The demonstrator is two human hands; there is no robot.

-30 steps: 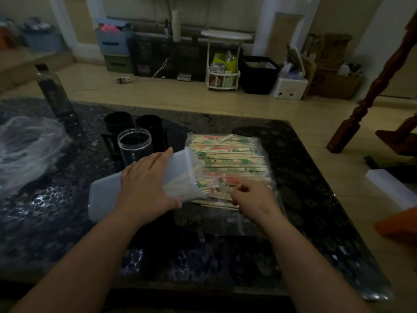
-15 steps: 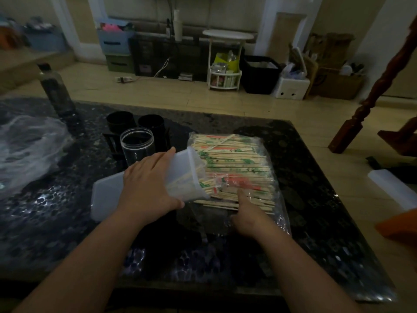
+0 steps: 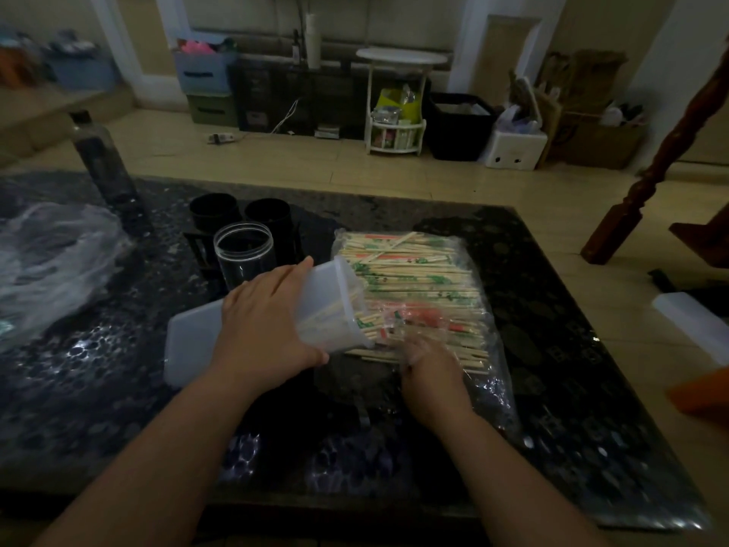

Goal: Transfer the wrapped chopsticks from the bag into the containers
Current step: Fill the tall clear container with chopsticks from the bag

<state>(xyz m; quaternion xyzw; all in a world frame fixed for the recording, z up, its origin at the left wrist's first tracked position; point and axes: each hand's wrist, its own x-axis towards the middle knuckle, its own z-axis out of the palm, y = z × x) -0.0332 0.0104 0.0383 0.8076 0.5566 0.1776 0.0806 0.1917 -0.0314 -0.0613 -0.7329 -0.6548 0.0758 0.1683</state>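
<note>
A clear plastic bag lies flat on the dark table, full of wrapped chopsticks with green and red print. My left hand grips a translucent white rectangular container lying on its side, its open mouth against the bag's left edge, with a few chopsticks inside it. My right hand is inside the bag's near end, its fingers curled among the chopstick ends; what they hold is hidden by the plastic.
A clear round jar and two black cups stand behind the container. A dark bottle is at the far left beside crumpled clear plastic. A white lid lies off the table's right edge.
My right hand moved from above the bag's edge down into the bag's near end. The left hand and container stayed almost still.
</note>
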